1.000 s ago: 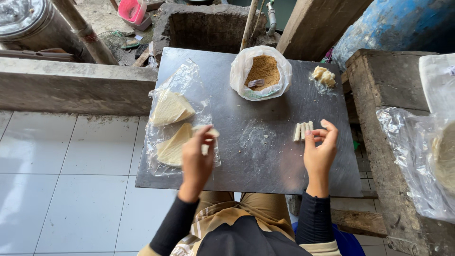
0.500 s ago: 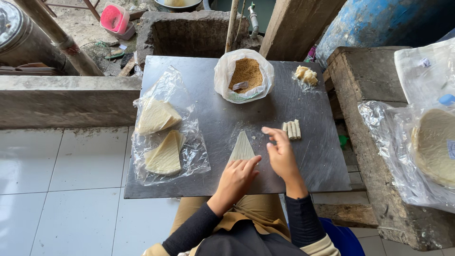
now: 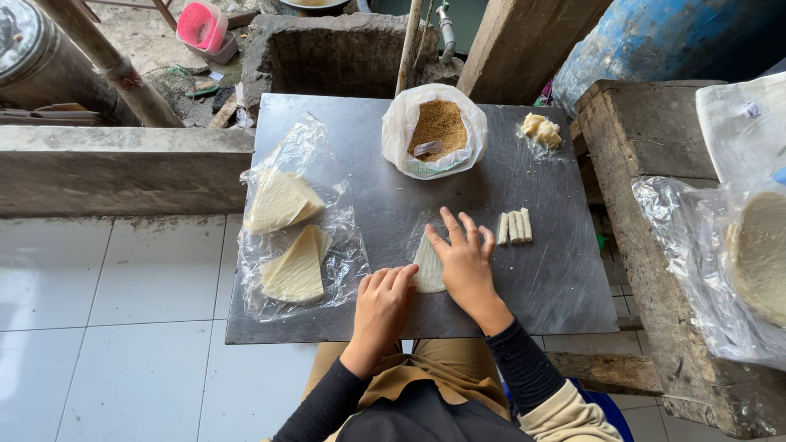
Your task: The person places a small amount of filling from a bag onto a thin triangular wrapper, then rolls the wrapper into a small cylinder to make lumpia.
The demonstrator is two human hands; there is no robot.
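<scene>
Wrapper sheet (image 3: 428, 266), triangular, pale: flat on the metal desk (image 3: 565, 286), centre frame. Left hand (image 3: 383, 304), grip open, fingertips on its lower edge; right hand (image 3: 465, 260), grip open, pressing it. 4 finished rolls (image 3: 514, 227) right. Risk: thin sheet tearing under uneven pressure.

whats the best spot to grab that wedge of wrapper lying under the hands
Probably the wedge of wrapper is best pinched at its narrow tip, which points away from the person and shows bare between the left hand and right hand. It lies flat on the metal tray, so a grip would need a fingertip slid under that thin edge from the far side.
</scene>
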